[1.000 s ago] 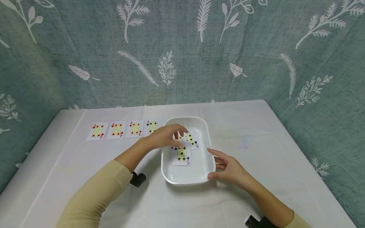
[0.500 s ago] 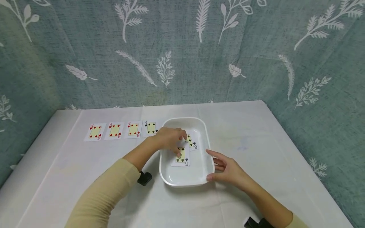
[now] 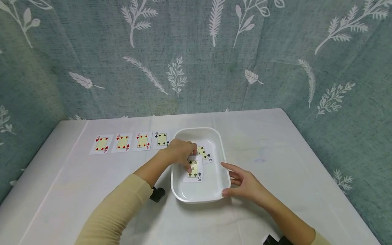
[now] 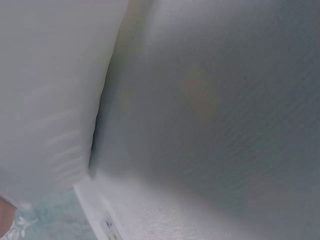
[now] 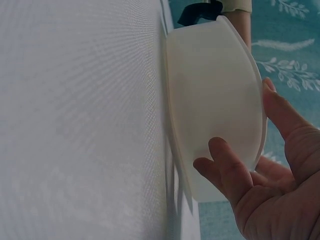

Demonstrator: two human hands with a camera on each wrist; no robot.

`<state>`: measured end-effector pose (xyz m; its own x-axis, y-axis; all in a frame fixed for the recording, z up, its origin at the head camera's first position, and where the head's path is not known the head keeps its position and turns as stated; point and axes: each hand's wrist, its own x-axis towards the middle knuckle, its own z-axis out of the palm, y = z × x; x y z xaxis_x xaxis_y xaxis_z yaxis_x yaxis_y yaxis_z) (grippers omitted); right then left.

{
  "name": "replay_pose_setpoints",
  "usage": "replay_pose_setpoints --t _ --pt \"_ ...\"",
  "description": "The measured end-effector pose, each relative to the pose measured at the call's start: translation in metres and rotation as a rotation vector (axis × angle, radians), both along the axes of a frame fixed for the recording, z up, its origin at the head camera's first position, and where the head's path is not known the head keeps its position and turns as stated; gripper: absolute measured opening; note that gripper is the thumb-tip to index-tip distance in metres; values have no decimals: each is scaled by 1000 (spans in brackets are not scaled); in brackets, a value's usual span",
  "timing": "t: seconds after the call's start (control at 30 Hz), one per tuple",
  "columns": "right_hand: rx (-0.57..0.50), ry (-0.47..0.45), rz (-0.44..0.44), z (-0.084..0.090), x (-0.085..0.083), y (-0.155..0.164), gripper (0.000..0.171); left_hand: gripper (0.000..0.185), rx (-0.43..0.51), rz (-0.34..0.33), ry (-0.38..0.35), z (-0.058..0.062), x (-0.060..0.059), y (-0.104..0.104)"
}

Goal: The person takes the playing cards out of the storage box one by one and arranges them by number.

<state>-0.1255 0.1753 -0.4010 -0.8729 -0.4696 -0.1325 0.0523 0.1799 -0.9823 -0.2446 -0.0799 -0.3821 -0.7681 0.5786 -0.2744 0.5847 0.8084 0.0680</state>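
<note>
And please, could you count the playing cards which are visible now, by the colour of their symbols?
Red cards: 3
Black cards: 3
Total: 6 visible cards
The left hand covers part of the tray, so any hidden card is not counted.

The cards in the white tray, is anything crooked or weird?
A bit crooked: the spade card beyond the five of clubs lies slanted, while the five sits straighter in the white tray. I see no rips, but the left hand covers part.
</note>
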Motion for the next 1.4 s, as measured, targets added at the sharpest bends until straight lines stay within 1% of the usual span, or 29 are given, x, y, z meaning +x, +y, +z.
replay_pose_setpoints --t 0.17,0.37,0.47,0.73,0.87,0.93,1.07,1.13,1.3,1.4 --pt "12 -5 -6 0 -1 -1 91 59 54 8 13 1 1 -2" --pt "23 -14 -17 1 -1 -1 92 49 150 68 -16 2 2 -3" --pt "20 -25 -20 1 -1 -1 93 47 161 79 -15 3 2 -3" --pt "32 -4 -16 0 -1 -1 93 53 175 98 43 0 2 -1" --pt "22 -2 -8 1 0 0 93 53 224 117 67 -2 3 -2" --pt "21 -2 -5 1 0 0 93 51 287 145 59 -3 3 -2" --pt "24 7 -6 2 0 -1 93 47 462 209 32 -3 3 -4" --pt "26 11 -7 2 -1 -1 92 45 543 231 33 -4 3 -6" --pt "35 5 -11 1 -1 -2 92 40 712 249 27 -6 1 -11" --pt "41 2 -19 1 0 -2 93 38 830 269 -15 -6 0 -14"
